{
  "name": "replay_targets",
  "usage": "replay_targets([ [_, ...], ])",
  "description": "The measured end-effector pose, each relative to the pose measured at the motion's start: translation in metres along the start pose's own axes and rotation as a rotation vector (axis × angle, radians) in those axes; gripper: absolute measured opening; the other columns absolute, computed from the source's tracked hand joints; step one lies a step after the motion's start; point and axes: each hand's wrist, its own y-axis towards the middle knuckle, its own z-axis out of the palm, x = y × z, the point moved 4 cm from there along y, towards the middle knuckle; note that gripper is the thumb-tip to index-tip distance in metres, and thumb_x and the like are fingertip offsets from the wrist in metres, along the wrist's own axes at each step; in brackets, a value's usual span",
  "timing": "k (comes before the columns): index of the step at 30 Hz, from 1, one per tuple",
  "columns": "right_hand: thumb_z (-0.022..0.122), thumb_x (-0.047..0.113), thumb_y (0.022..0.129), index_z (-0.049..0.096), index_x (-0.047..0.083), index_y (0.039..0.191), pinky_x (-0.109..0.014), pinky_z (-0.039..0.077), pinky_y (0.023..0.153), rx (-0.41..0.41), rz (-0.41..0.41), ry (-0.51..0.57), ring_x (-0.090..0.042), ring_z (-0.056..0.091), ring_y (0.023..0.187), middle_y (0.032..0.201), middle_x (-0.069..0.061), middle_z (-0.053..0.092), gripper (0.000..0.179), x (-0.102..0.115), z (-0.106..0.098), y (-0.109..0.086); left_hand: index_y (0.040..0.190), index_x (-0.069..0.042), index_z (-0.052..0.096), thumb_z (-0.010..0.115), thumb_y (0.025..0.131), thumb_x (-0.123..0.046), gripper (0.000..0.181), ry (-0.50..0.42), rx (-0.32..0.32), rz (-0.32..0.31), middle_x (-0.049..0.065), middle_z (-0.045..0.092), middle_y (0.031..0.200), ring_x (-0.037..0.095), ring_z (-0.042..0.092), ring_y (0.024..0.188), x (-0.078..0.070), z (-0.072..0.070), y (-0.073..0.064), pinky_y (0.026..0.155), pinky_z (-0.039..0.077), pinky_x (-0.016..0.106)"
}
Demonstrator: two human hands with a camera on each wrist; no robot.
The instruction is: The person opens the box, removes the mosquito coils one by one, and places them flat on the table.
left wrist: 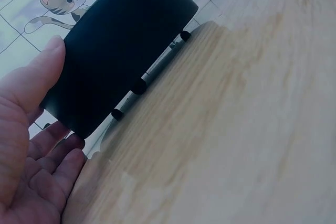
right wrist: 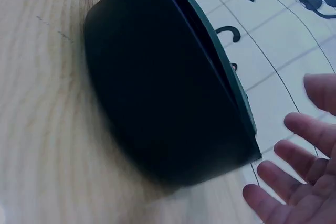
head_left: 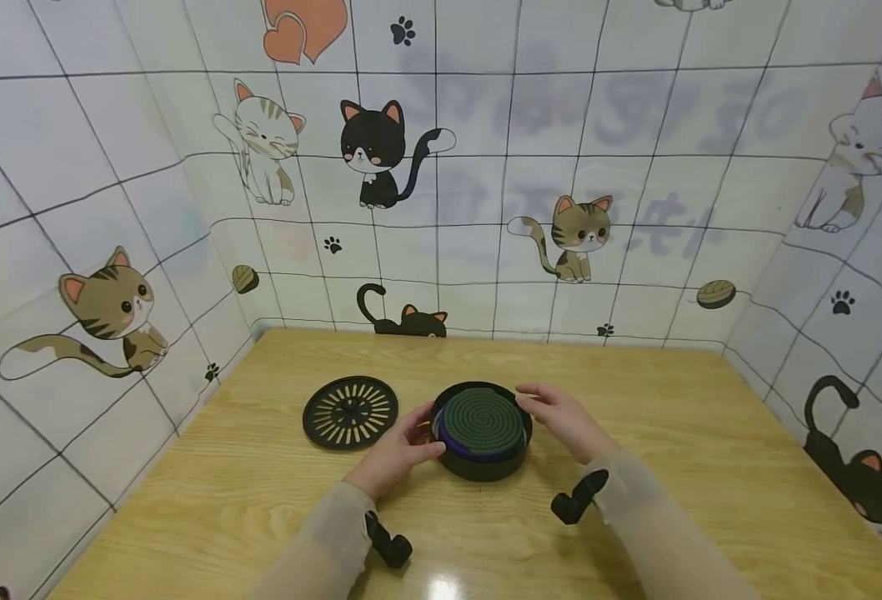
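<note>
A round black mosquito-coil holder (head_left: 482, 468) stands in front of me on small feet that show in the left wrist view. Dark green spiral mosquito coils (head_left: 483, 419) fill it and rise above its rim, with a blue-purple edge beneath them. My left hand (head_left: 399, 450) grips the holder's left side, its thumb on the near wall and its fingers round the far side. At the right rim, my right hand (head_left: 563, 419) has its fingers spread and relaxed; the right wrist view shows those fingers (right wrist: 296, 156) apart from the holder wall.
A black slotted lid (head_left: 350, 412) lies flat on the wooden table (head_left: 636, 400), left of the holder. Cat-patterned walls (head_left: 478, 183) enclose the table at the back and both sides. A black strap camera (head_left: 579, 497) sits on each wrist.
</note>
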Motion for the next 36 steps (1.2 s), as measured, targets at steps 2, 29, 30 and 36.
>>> replay_targets([
  [2,0.055,0.037,0.098,0.048,0.008,0.141,-0.057,0.035,0.104,0.011,0.014,-0.06,-0.038,0.04,0.131,0.145,-0.018,0.041,0.053,0.003,0.003,0.006,0.154,-0.015,0.022,0.072,0.088,-0.02,0.083,0.001,0.001,-0.001,0.01,0.032,0.152,0.026,0.039,0.134,0.001,0.0,0.0,0.106,0.039,0.036],
  [29,0.06,0.023,0.097,0.054,0.0,0.134,-0.053,0.036,0.105,0.035,-0.018,-0.128,-0.043,0.03,0.136,0.149,-0.022,0.033,0.044,0.005,0.019,0.013,0.154,-0.014,0.022,0.072,0.088,-0.023,0.083,0.057,-0.007,0.002,0.01,0.032,0.153,0.026,0.039,0.135,0.0,0.001,0.001,0.105,0.04,0.036],
  [30,0.06,0.023,0.097,0.055,0.001,0.133,-0.053,0.036,0.105,0.034,-0.016,-0.128,-0.043,0.03,0.136,0.15,-0.022,0.032,0.043,0.004,0.019,0.013,0.154,-0.013,0.022,0.072,0.089,-0.024,0.083,0.058,-0.005,0.005,0.011,0.031,0.153,0.027,0.038,0.135,0.0,0.001,0.0,0.105,0.04,0.036],
  [36,0.06,0.025,0.096,0.06,0.002,0.128,-0.054,0.034,0.107,0.021,-0.016,-0.133,-0.043,0.024,0.139,0.152,-0.02,0.03,0.039,0.002,0.02,0.014,0.154,-0.015,0.023,0.072,0.088,-0.026,0.083,0.074,-0.011,0.002,0.01,0.033,0.152,0.027,0.039,0.135,0.001,-0.002,0.0,0.105,0.04,0.038],
])
